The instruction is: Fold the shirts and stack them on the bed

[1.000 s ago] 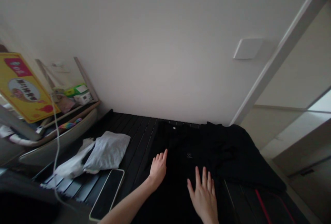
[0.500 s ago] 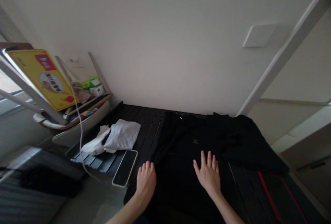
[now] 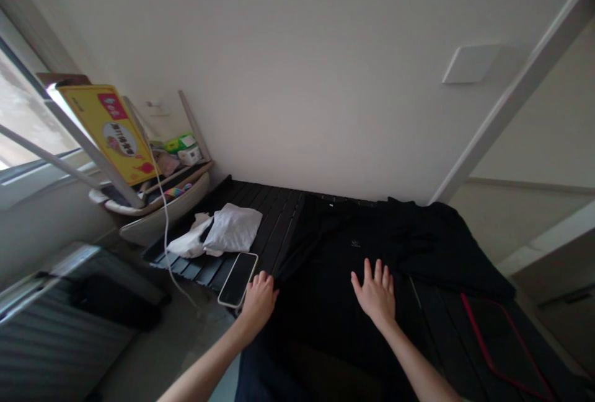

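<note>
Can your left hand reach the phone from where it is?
Probably yes. The left hand is right beside the lower end of the phone, at the edge of the black garment. Nothing seems to stand between them, so a small move looks like enough.

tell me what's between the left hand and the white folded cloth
In the head view, a smartphone lies there, flat on the dark slats, between the left hand and the white folded cloth.
</note>
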Motion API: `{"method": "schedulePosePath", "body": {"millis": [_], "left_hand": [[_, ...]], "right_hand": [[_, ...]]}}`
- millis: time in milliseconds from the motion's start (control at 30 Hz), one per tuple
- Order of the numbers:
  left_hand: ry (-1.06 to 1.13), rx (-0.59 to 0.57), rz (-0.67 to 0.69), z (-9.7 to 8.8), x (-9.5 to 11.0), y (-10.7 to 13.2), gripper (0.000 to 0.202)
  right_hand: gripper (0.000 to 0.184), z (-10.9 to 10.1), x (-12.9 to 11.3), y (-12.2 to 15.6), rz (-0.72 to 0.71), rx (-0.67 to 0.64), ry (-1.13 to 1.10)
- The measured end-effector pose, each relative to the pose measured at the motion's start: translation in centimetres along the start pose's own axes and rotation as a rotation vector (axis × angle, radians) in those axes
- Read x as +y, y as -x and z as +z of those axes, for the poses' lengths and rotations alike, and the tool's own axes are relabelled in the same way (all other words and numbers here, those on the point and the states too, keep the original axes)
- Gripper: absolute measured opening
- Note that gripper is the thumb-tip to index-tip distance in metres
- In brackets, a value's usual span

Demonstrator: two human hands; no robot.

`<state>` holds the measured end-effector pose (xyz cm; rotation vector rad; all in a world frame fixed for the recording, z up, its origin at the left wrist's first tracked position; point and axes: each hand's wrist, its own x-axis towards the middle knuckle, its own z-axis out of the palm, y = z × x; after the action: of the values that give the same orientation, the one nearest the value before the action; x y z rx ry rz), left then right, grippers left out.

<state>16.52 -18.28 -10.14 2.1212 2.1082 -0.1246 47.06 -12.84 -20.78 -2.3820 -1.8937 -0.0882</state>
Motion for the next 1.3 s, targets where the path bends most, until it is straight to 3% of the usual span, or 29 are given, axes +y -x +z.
{"method": "schedulePosePath", "body": {"millis": [100, 233, 367, 467, 600, 767, 833, 900, 1033, 1167, 1300], "left_hand": [[0.081, 0.010, 0.051, -1.9, 0.9, 0.7, 0.015], [0.130, 0.061, 0.105, -3.1, 3.9, 2.0, 0.021], [0.001, -0.120, 0.207, -1.2, 7.3, 3.8, 0.033], [-0.044, -0.223, 0.291, 0.5, 8.3, 4.7, 0.047], [0.064, -0.122, 0.297, 0.8, 8.1, 3.5, 0.024], [0.093, 0.194, 0.334, 2.6, 7.4, -0.6, 0.039], [0.085, 0.255, 0.332, 4.3, 7.4, -1.8, 0.046], [0.076, 0.285, 0.317, 5.8, 7.5, -2.0, 0.049], [0.092, 0.263, 0.281, 7.5, 7.8, 0.8, 0.052], [0.103, 0.159, 0.225, 8.9, 7.5, 5.0, 0.058], [0.059, 0.103, 0.143, 10.2, 6.6, 6.7, 0.061]], "right_hand": [[0.073, 0.3, 0.0, 0.0, 0.001, 0.008, 0.006], [0.071, 0.4, 0.0, 0.0, -0.006, 0.028, -0.028], [0.071, 0.3, 0.0, 0.1, -0.007, 0.038, -0.053], [0.071, 0.1, 0.0, 0.1, -0.012, 0.039, -0.035], [0.069, 0.0, 0.0, 0.2, -0.014, 0.036, -0.020], [0.058, -0.9, -1.3, 0.2, -0.019, 0.111, -0.068], [0.052, -1.8, -2.8, -0.3, -0.131, 0.134, -0.155], [0.051, -2.7, -5.0, -1.1, -0.245, 0.048, -0.278], [0.053, -3.3, -9.7, -3.7, -0.260, -0.189, -0.402], [0.060, -2.8, -12.5, -6.9, -0.223, -0.275, -0.419], [0.062, -3.0, -13.3, -10.1, -0.218, -0.272, -0.444]]}}
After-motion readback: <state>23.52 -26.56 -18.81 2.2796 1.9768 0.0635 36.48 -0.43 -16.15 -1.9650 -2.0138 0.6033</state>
